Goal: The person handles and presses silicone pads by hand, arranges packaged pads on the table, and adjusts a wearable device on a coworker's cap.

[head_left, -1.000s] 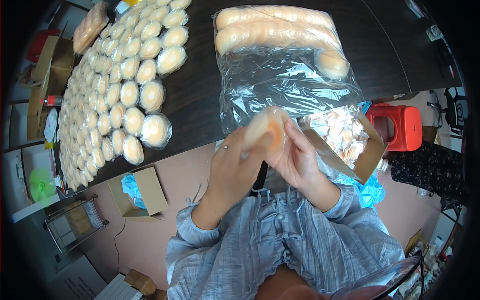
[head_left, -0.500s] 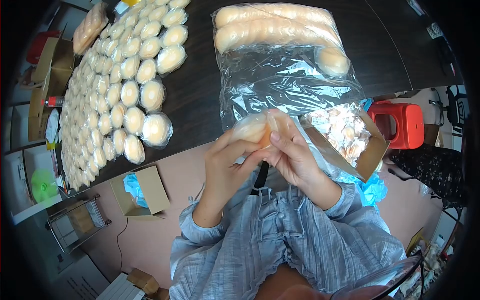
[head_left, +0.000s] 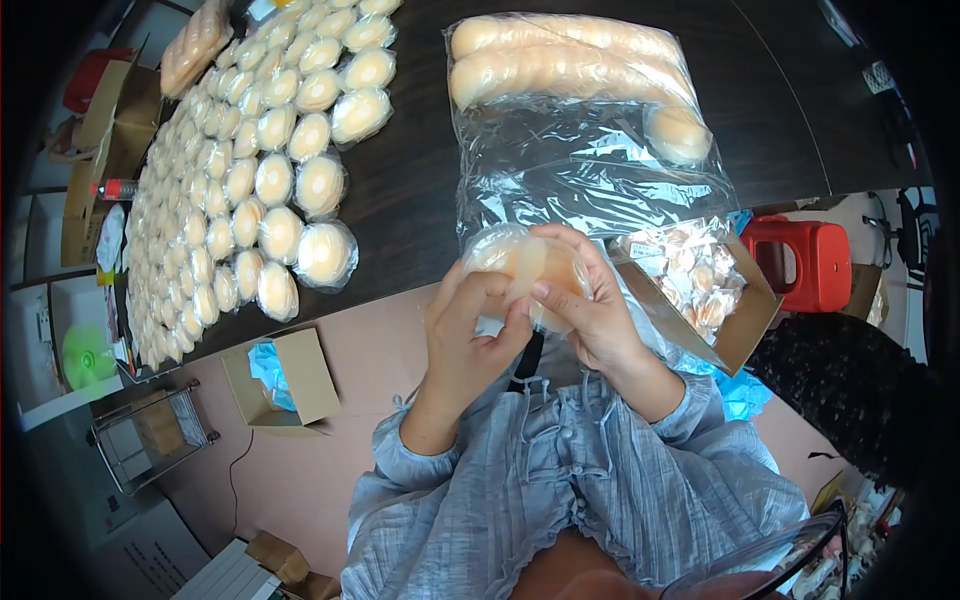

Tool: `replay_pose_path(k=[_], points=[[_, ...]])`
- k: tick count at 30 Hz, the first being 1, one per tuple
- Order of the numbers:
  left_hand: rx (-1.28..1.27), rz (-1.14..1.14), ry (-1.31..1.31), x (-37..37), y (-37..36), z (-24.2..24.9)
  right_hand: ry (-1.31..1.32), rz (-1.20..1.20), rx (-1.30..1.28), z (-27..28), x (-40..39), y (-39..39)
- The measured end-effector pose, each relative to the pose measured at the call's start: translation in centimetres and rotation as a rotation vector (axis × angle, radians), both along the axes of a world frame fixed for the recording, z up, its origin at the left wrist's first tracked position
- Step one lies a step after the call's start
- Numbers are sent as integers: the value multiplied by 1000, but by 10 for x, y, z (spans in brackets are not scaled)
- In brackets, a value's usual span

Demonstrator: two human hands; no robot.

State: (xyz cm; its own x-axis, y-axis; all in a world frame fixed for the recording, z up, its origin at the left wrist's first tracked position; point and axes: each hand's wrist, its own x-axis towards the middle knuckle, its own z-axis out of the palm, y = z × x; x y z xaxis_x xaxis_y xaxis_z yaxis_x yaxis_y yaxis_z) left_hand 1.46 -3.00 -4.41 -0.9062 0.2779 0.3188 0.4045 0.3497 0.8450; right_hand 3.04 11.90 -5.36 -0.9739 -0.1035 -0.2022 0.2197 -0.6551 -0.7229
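Note:
In front of my body I hold a round cream-coloured piece in clear wrap (head_left: 527, 265), raised near the table's front edge. Its near face shows a paler vertical band. My left hand (head_left: 465, 325) grips the left side, thumb and forefinger bent at its lower edge. My right hand (head_left: 595, 310) has its fingers behind the right side and its thumb on the near face. Beyond my hands lies a large clear plastic bag (head_left: 570, 180) with two long rows of rounded pieces at the far end and a single round piece (head_left: 680, 135) at its right side.
Many wrapped round pieces (head_left: 325, 255) cover the left of the dark table (head_left: 420, 160). On the right, an open carton (head_left: 755, 325) holds small packets, beside a red stool (head_left: 800, 265). Another carton (head_left: 305, 375) stands on the floor at left. A person's dark patterned clothing (head_left: 840, 390) shows at right.
The wrapped piece has turned so its round face and pale band show; my fingers have shifted around it. At right, the dark patterned clothing has come closer. The view has shifted slightly.

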Motion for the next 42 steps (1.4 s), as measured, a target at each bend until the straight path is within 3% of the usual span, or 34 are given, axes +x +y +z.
replay_pose_path(k=[2, 6, 7, 9, 11, 12, 14, 16, 18, 19, 21, 26, 32, 38, 42], points=[[-19, 4, 54, 1, 1, 1, 8, 14, 38, 0, 0, 1], [512, 64, -369, 3, 16, 14, 519, -149, 906, -11, -1, 1], [499, 25, -381, 3, 17, 4, 538, -144, 893, -10, -2, -1], [473, 4, -379, 3, 14, -4, 416, -138, 766, -7, 2, -7], [706, -24, -634, 3, 9, 1, 290, -123, 645, -6, 2, -10], [671, 2, -532, 1, 5, 1, 303, -116, 635, -5, -1, -8], [632, 28, -420, -11, -9, -1, 150, -143, 311, -1, -6, -1], [117, 231, 28, -39, -31, -5, -12, -168, -4, 2, -9, 3], [-400, 327, 457, -80, -43, 0, -22, -150, -16, 4, -9, 2], [-399, 330, 464, -99, -44, -5, -37, -132, -27, 5, -8, 2], [-776, 388, 554, -126, -49, -26, -66, -100, -49, 6, -6, 1], [-1028, 379, 630, -138, -50, -43, -72, -109, -39, 6, -6, 9], [-945, 205, 570, -128, -60, -24, -75, -88, -76, 6, -12, 16], [-1019, 259, 420, -134, -58, -25, -159, 36, -593, -3, -17, 23], [-731, 225, 537, -118, -45, -6, -169, 23, -672, -2, -18, 26]])
